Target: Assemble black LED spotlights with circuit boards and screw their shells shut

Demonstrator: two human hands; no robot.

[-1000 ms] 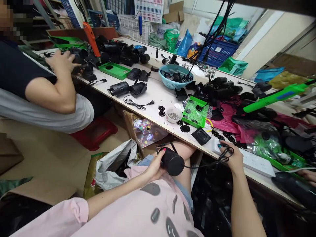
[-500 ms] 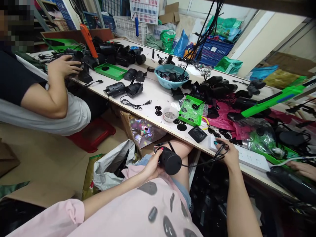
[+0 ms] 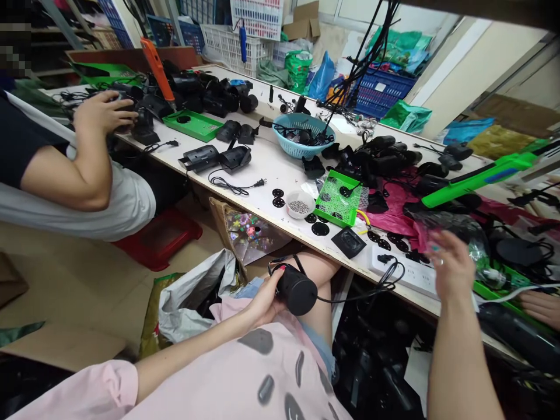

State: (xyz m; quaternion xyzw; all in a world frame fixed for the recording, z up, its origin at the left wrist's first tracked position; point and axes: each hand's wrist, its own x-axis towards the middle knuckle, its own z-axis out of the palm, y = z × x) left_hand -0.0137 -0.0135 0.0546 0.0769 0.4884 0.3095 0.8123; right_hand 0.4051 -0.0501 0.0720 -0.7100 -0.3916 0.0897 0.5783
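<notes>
Cord (image 3: 384,286) runs from a black round gadget (image 3: 298,293) to a plug (image 3: 385,258) on the white power strip (image 3: 420,278), which lies along the near edge of the table (image 3: 262,166). The left hand (image 3: 265,300) is closed around the gadget and holds it over the lap (image 3: 321,269), just off that edge. The right hand (image 3: 455,268) is up by the strip's other end; its fingers are half open and blurry, and it looks empty. A black square piece (image 3: 349,242) sits near the edge, between the strip and a green tray (image 3: 336,217).
</notes>
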